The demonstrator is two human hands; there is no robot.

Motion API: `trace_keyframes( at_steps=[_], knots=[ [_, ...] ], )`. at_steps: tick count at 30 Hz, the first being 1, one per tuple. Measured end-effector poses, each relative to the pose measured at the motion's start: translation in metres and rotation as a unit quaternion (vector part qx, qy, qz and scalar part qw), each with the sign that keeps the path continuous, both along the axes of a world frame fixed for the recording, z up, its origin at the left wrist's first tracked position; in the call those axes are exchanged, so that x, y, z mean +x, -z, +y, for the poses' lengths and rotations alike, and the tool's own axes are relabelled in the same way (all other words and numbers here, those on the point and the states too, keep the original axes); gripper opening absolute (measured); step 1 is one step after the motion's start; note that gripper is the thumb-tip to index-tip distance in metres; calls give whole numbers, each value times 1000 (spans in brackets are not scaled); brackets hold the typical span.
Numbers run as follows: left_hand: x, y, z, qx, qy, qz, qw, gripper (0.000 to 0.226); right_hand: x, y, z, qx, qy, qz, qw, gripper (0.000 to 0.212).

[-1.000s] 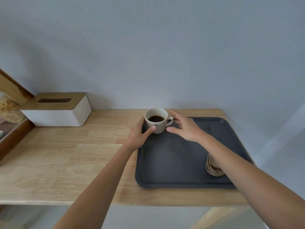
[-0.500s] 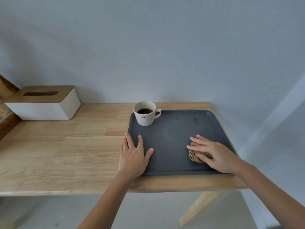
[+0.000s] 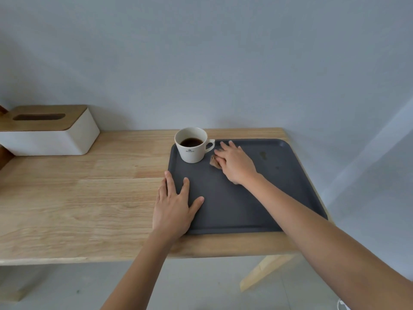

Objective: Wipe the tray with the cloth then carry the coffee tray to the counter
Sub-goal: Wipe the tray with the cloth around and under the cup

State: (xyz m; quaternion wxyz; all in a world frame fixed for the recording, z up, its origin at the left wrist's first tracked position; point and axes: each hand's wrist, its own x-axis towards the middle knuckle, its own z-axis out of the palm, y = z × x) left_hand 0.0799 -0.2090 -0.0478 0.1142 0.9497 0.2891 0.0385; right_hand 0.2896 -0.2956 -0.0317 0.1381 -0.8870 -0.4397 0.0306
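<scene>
A dark grey tray lies on the right end of a wooden table. A white cup of coffee stands in the tray's far left corner, handle to the right. My right hand presses flat on a small brown cloth just right of the cup; only the cloth's left edge shows. My left hand lies flat with fingers spread across the tray's left rim, half on the table. A brownish smear marks the tray's far right part.
A white tissue box with a wooden lid sits at the table's back left against the grey wall. The tray's right side lies close to the table's right edge. A slanted wooden table leg shows below over a pale floor.
My right hand has slid the cloth from the tray's near right part up to the far side, next to the cup. My left hand has stayed on the tray's left rim.
</scene>
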Motion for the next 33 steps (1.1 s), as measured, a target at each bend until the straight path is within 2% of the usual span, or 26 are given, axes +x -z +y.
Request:
trace_keyframes(
  at_steps=[9, 15, 17, 21, 27, 30, 33],
  knots=[
    [0, -2, -4, -10, -34, -13, 999, 74, 64, -8, -57, 14, 104, -9, 994, 39],
    [2, -2, -6, -3, -41, -5, 999, 74, 36, -5, -88, -26, 187, -45, 981, 40],
    [2, -3, -6, -4, -38, -4, 999, 74, 2, -1, -85, -6, 183, -58, 981, 34],
    [1, -3, -4, -4, -27, -1, 1000, 73, -50, 7, -62, 21, 84, -55, 995, 38],
    [0, -3, -2, -12, -22, 0, 1000, 73, -9, -3, -31, 7, 27, -34, 999, 37],
    [-1, -3, -2, -15, -25, -4, 1000, 74, 27, -9, -37, -5, 65, -45, 997, 36],
    [0, -2, -3, -12, -29, -12, 999, 73, 58, -15, -60, 4, 159, -16, 987, 34]
  ],
)
